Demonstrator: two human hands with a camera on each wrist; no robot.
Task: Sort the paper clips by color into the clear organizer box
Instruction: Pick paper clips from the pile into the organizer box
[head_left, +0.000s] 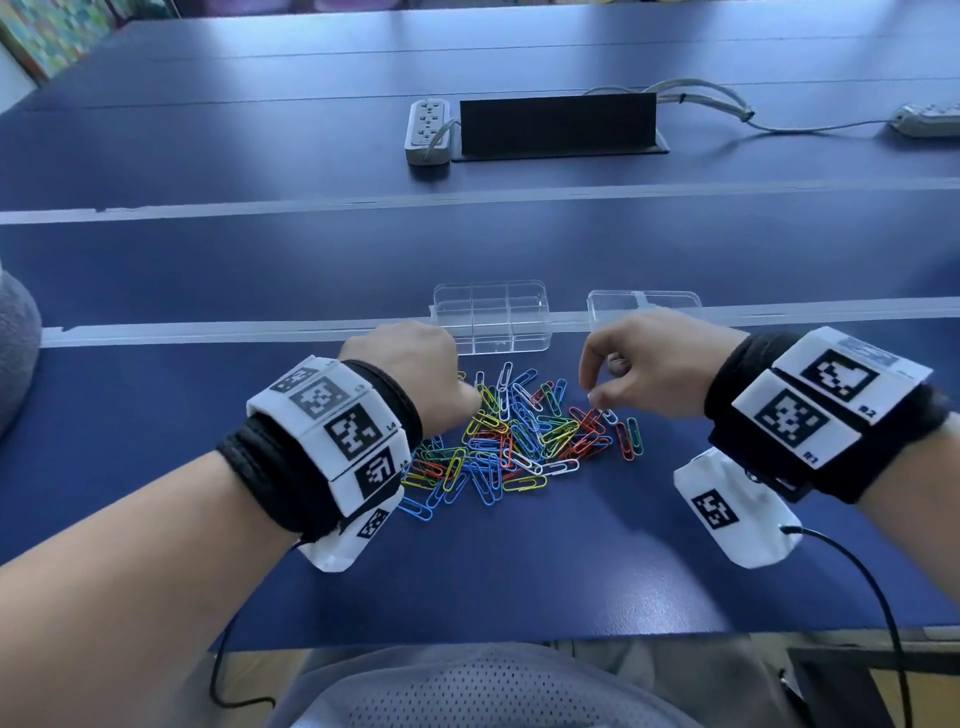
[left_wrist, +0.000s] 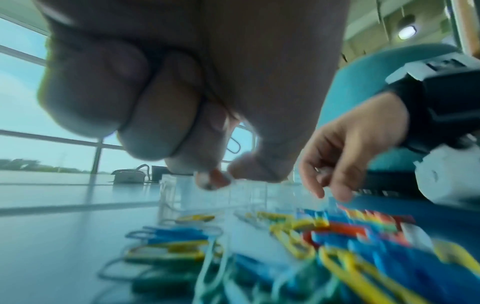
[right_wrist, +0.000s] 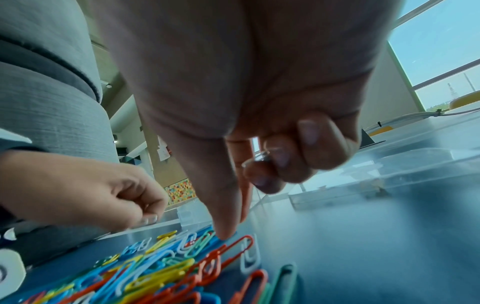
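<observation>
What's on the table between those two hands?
The heap of mixed colored paper clips lies between the left hand and right hand, as the head view shows.

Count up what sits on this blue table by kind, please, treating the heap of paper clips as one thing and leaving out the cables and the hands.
Clear plastic containers: 2
Power strips: 2
Black cable flap: 1
Paper clip heap: 1
Total: 6
</observation>
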